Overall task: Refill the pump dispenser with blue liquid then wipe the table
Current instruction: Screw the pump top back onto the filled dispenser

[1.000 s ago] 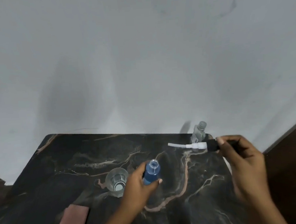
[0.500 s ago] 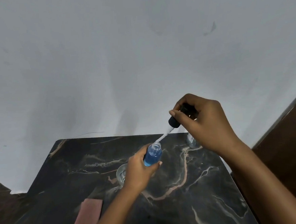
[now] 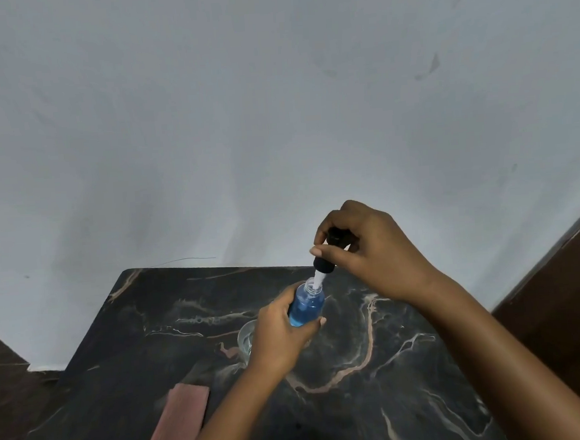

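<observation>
Right hand (image 3: 373, 251), just right of frame centre: fingers (image 3: 325, 251) curled and clamped on the black pump head (image 3: 331, 247), a small ribbed-looking collar with a white dip tube (image 3: 317, 281) below it. Tube tip sits inside the open neck of the bottle; collar not yet seated on the neck.

Left hand (image 3: 279, 334), lower centre: fingers wrapped round the pump dispenser bottle (image 3: 306, 306), thumb across its front. Bottle is clear, cylindrical, smooth plastic, tilted slightly toward the upper right, filled most of the way with blue liquid (image 3: 303, 313). Cannot tell whether its base touches the bench.

Behind the left hand, partly hidden: a clear round glass (image 3: 247, 339), standing on the bench, contents not readable.

Bench (image 3: 152, 332): dark polished stone, black with pale tan and white veins, squared far edge.

Lower left of centre: a flat pinkish rectangular cloth or pad (image 3: 179, 423), matte, lying on the bench, apart from both hands.

Upper frame: plain pale grey wall (image 3: 206, 122), faint scuffs.
</observation>
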A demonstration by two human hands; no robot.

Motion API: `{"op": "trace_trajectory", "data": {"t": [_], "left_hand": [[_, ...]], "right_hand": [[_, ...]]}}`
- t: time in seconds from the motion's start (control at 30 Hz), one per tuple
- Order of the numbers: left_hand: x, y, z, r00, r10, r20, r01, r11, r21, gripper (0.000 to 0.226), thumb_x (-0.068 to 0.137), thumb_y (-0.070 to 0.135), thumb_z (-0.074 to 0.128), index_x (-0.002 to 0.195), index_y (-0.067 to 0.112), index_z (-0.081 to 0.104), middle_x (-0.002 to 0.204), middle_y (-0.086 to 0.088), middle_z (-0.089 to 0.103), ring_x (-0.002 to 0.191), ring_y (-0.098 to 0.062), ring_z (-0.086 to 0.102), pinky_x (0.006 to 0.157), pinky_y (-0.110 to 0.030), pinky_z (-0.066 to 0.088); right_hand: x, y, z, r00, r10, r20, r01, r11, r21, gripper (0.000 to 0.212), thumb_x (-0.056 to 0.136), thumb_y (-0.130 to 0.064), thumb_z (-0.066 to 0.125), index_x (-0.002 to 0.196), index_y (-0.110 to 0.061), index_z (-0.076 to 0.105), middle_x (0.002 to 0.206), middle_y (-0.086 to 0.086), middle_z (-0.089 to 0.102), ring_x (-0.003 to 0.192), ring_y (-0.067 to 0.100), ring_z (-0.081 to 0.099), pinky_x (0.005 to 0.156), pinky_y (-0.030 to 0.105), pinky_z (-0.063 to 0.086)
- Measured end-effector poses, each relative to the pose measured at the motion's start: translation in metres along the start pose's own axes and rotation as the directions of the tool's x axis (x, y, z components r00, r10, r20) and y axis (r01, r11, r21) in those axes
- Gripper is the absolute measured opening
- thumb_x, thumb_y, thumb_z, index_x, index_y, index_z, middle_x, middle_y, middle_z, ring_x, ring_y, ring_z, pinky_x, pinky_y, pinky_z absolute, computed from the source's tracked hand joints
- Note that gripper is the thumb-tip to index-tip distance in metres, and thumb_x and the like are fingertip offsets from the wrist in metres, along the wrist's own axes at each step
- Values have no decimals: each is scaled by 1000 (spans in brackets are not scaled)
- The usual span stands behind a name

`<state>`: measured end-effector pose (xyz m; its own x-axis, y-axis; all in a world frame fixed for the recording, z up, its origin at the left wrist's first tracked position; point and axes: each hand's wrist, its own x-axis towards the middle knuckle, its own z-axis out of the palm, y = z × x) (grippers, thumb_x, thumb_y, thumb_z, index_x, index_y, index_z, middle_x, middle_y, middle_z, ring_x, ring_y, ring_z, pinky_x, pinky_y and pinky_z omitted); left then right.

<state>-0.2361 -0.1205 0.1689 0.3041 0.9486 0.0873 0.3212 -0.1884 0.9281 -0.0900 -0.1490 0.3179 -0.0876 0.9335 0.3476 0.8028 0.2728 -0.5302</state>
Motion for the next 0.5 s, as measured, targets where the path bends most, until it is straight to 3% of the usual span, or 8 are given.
{"op": "trace_trajectory", "data": {"t": [0.23,0.5], "left_hand": [[-1,5,-5,1000,2,5,-2,1000,-16,52,74,26,82,122,23,61,111,4,71,100,-19,68,90,-40,58],[2,11,-6,1000,26,-10,-27,999,-39,48,73,28,83,116,25,62,106,7,72,97,-17,69,88,-40,59]], "right_hand": [[0,12,16,1000,-13,0,13,988,156,30,77,-19,81,103,-21,67,92,-3,60,83,8,62,69,13,49],[-8,20,44,984,60,-171,17,908,418,47,74,-19,84,111,-33,59,106,-10,63,86,12,68,74,22,56]]}}
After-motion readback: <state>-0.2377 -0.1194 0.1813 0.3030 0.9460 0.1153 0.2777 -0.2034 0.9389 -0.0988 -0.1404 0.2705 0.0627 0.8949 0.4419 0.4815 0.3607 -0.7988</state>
